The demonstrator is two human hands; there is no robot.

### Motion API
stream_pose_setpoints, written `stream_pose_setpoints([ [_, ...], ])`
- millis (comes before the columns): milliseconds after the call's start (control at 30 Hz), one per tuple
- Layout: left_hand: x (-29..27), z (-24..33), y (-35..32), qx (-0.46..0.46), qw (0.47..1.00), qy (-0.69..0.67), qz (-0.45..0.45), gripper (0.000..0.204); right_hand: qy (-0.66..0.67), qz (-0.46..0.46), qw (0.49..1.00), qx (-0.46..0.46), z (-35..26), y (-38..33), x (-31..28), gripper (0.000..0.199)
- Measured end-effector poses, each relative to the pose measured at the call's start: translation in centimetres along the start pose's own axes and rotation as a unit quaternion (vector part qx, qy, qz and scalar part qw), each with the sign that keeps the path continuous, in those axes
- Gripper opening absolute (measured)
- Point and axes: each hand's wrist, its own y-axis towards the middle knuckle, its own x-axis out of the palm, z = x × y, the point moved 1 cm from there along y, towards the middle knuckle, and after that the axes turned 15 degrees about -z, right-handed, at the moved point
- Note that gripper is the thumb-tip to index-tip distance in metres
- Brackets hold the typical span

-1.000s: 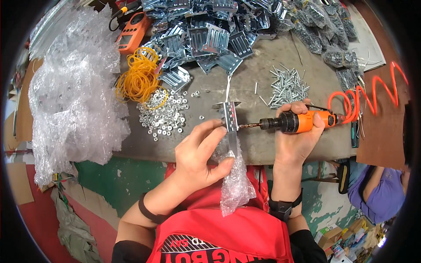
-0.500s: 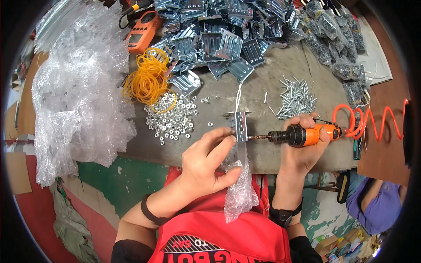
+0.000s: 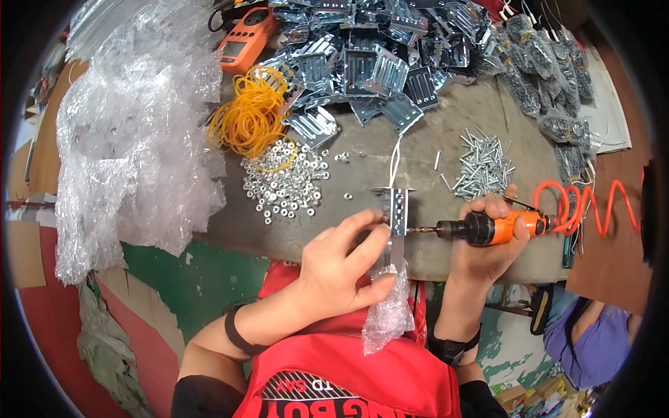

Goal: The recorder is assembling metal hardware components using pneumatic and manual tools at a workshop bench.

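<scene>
My left hand [image 3: 345, 268] grips a slim metal assembly [image 3: 399, 212] with a slotted side and a flat cross plate at its far end. Two white wires [image 3: 395, 161] run from that end, while clear bubble wrap [image 3: 390, 317] surrounds the near end below my thumb. In my right hand [image 3: 481, 254] is an orange and black air screwdriver [image 3: 498, 228], held level. Its bit [image 3: 421, 230] points left and meets the assembly's right edge; whether it sits in a hole I cannot tell.
Small nuts [image 3: 282, 182] lie left, beside yellow rubber bands [image 3: 247, 118]. Screws [image 3: 482, 167] are heaped right. Metal brackets [image 3: 373, 66] pile up behind, near an orange meter [image 3: 244, 40]. Bubble wrap sheets [image 3: 139, 139] cover the left; wrapped bundles [image 3: 564, 129] and a coiled red hose [image 3: 582, 202] sit right.
The whole view has shifted a little, so the tabletop things appear farther right. My hands, the metal assembly and the air screwdriver keep nearly the same arrangement, with the bit still at the assembly's edge.
</scene>
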Motion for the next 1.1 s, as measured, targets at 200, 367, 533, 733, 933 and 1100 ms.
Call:
stream_pose_setpoints([
  [200, 0.1, 0.1, 0.1, 0.005, 0.998, -0.067, 0.006, 0.055, 0.021, -0.008, 1.0, 0.003, -0.4, 0.0, -0.7, 0.038],
  [367, -2.4, -0.2, 0.1, -0.023, 0.999, -0.029, -0.006, 0.042, 0.029, -0.072, 0.997, 0.012, -0.5, -0.2, -0.6, 0.034],
  [533, -4.8, -2.5, -1.6, -0.092, 0.981, 0.163, 0.042, 0.019, 0.009, -0.043, 0.999, -0.001, -0.5, -0.2, -0.2, 0.033],
  [733, -4.0, -3.1, -1.2, -0.091, 0.978, 0.187, 0.032, 0.016, 0.039, -0.052, 0.998, 0.005, -0.4, -0.2, -0.4, 0.033],
  [933, -4.5, -1.3, -1.5, -0.197, 0.978, -0.032, -0.068, 0.008, 0.023, -0.039, 0.999, 0.006, -0.3, 0.0, -0.5, 0.033],
  [1100, -4.8, -1.9, -1.6, -0.203, 0.978, -0.017, 0.039, 0.01, 0.041, -0.038, 0.998, 0.004, -0.4, -0.1, -0.3, 0.032],
])
